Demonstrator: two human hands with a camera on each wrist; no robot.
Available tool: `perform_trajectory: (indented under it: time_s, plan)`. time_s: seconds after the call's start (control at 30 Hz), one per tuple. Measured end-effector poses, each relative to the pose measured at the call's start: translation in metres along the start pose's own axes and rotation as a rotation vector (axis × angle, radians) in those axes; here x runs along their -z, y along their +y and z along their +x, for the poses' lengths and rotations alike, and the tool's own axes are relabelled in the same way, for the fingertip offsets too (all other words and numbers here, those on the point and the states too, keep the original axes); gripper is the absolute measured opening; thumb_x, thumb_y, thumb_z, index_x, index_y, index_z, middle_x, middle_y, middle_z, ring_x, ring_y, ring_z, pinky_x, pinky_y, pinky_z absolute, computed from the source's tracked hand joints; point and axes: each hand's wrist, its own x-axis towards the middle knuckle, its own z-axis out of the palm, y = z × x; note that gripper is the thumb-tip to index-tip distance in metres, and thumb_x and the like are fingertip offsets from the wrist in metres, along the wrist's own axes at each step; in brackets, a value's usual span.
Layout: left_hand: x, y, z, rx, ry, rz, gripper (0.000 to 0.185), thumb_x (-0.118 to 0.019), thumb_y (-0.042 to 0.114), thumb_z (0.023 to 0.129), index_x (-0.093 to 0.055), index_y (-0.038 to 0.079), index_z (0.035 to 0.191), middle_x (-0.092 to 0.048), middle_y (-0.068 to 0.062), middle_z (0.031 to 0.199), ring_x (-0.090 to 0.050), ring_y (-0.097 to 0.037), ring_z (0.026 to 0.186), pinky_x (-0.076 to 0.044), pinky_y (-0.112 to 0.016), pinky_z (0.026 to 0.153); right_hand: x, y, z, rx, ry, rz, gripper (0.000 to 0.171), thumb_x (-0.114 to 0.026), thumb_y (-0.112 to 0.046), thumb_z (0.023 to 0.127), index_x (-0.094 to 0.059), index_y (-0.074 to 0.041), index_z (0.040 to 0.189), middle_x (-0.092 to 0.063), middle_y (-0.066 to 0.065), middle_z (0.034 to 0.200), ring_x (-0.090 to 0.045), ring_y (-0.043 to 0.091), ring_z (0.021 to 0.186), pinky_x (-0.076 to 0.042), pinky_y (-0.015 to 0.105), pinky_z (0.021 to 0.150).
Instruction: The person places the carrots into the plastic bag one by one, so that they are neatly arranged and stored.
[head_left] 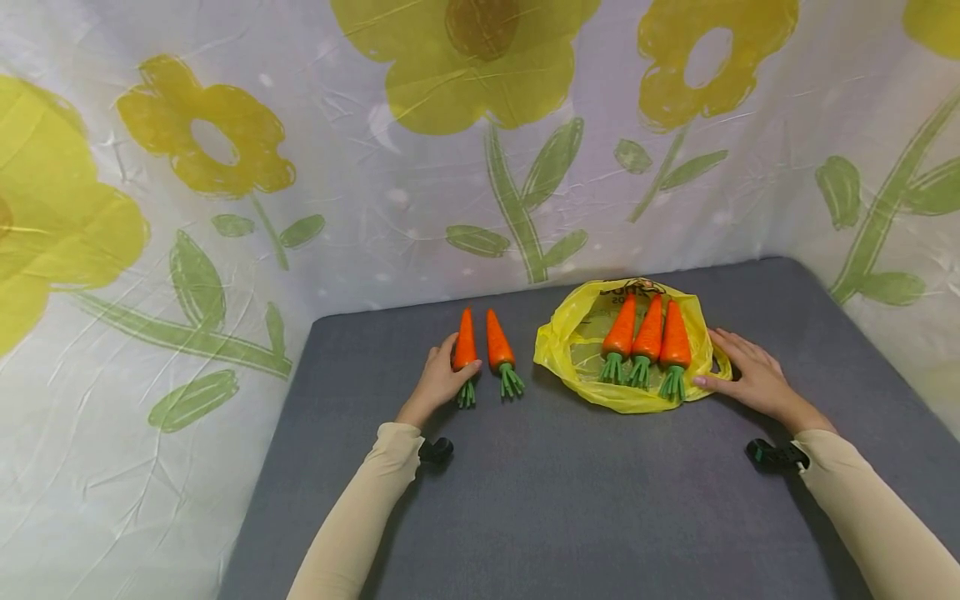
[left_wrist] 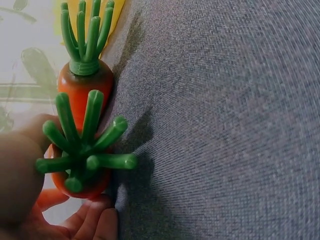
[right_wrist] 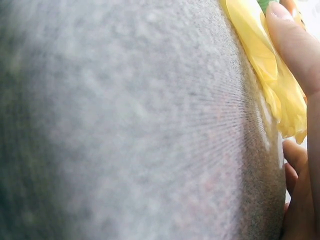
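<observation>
My left hand [head_left: 438, 377] grips an orange carrot [head_left: 465, 340] with a green stalk top, thumb on one side and fingers on the other. In the left wrist view its green stalks [left_wrist: 85, 150] point at the camera. A second carrot [head_left: 498, 340] lies just to its right. My right hand [head_left: 753, 379] rests at the right edge of a yellow plastic bag [head_left: 558, 346], thumb over the rim and fingers stretched along the outside. Three carrots [head_left: 647, 333] lie side by side at the bag's wide mouth, stalks toward me. The right wrist view shows the thumb [right_wrist: 295, 47] against the yellow plastic.
All of this lies on a grey cloth-covered table [head_left: 525, 500]. Behind it hangs a white curtain [head_left: 360, 250] printed with yellow flowers, meeting the table's back edge. Black wrist cameras [head_left: 437, 451] sit on both cuffs.
</observation>
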Motion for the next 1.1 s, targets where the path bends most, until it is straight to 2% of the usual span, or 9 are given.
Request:
perform_trajectory:
  time_s: [0.33, 0.77, 0.93, 1.1]
  plan:
    - [-0.001, -0.001, 0.000, 0.018, 0.007, 0.000, 0.077, -0.064, 0.041, 0.095, -0.027, 0.012, 0.157, -0.048, -0.024, 0.135, -0.055, -0.035, 0.110, -0.047, -0.050, 0.094, -0.001, 0.000, 0.000, 0.002, 0.004, -0.001, 0.096, -0.066, -0.049, 0.090, -0.011, -0.015, 0.161, -0.014, 0.027, 0.163, -0.009, 0.052, 0.148, -0.004, 0.074, 0.109]
    - [0.001, 0.001, 0.001, -0.018, 0.034, -0.011, 0.074, -0.064, 0.038, 0.095, -0.030, 0.011, 0.156, -0.049, -0.025, 0.134, -0.056, -0.038, 0.112, -0.048, -0.053, 0.093, 0.000, 0.000, 0.000, 0.000, -0.001, 0.006, 0.096, -0.066, -0.049, 0.090, -0.010, -0.015, 0.161, -0.013, 0.026, 0.164, -0.008, 0.052, 0.149, -0.004, 0.074, 0.109]
    - [0.007, 0.008, 0.003, -0.072, 0.065, -0.017, 0.073, -0.063, 0.040, 0.095, -0.033, 0.009, 0.154, -0.050, -0.027, 0.130, -0.058, -0.035, 0.099, -0.051, -0.048, 0.082, 0.000, 0.001, 0.000, 0.002, -0.002, 0.001, 0.096, -0.066, -0.049, 0.091, -0.009, -0.017, 0.161, -0.013, 0.026, 0.164, -0.008, 0.051, 0.149, -0.004, 0.074, 0.109]
    - [0.011, 0.019, 0.001, -0.088, 0.068, -0.017, 0.073, -0.064, 0.039, 0.095, -0.033, 0.008, 0.154, -0.052, -0.026, 0.126, -0.057, -0.031, 0.090, -0.050, -0.041, 0.073, -0.001, 0.002, 0.000, 0.006, 0.003, -0.005, 0.095, -0.066, -0.049, 0.091, -0.010, -0.017, 0.161, -0.013, 0.026, 0.164, -0.009, 0.052, 0.149, -0.004, 0.074, 0.109]
